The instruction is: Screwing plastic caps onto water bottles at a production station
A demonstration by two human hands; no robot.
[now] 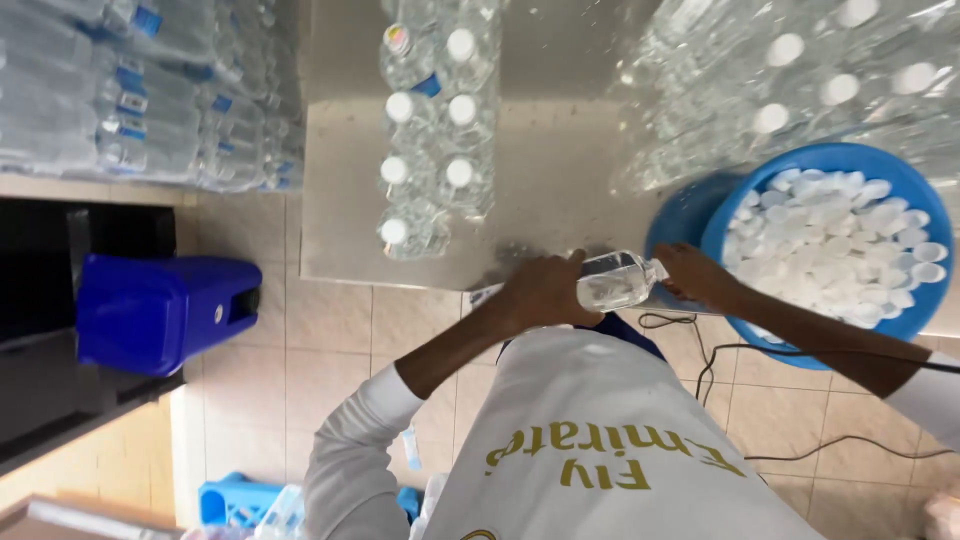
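Note:
My left hand grips a clear plastic water bottle that lies sideways at the near edge of a steel table. My right hand is at the bottle's neck end, fingers closed around the cap end; the cap itself is hidden. Just right of that hand stands a blue bowl filled with several white caps.
Two rows of capped water bottles stand on the table's middle. More clear bottles crowd the far right, and wrapped bottle packs lie at the left. A blue bin sits on the tiled floor, where black cables run.

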